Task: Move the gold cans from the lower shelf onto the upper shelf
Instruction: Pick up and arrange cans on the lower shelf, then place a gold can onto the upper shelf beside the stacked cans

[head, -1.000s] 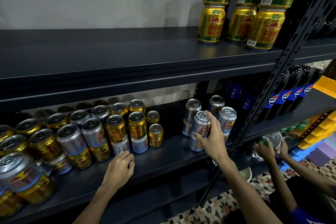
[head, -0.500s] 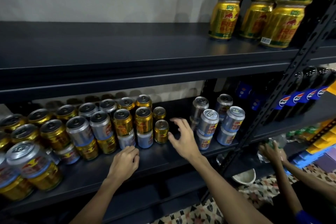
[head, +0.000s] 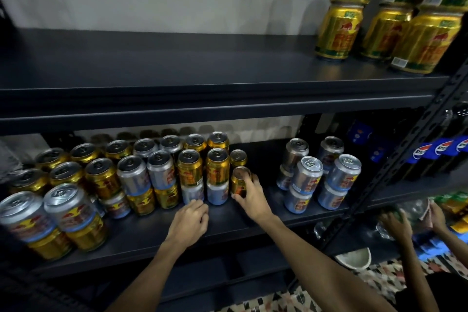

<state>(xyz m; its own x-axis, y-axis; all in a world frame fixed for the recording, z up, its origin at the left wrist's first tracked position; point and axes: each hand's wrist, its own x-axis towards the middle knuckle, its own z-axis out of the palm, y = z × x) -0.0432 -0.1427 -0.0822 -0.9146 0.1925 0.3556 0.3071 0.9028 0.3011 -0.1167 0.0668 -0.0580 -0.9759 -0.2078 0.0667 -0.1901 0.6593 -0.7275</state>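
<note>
Head: silver cans (head: 217, 192) beside gold can (head: 238, 183)

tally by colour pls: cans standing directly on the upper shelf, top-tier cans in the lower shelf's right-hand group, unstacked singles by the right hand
Gold metal cans on the black upper shelf, in view: 3
Silver-blue metal cans, top tier: 4
Short gold single cans: 2; right hand grips the front short gold can
Total: 9

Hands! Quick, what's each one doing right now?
Left hand: rests loosely curled on the lower shelf, holding nothing.
Right hand: grips a small gold can.
</note>
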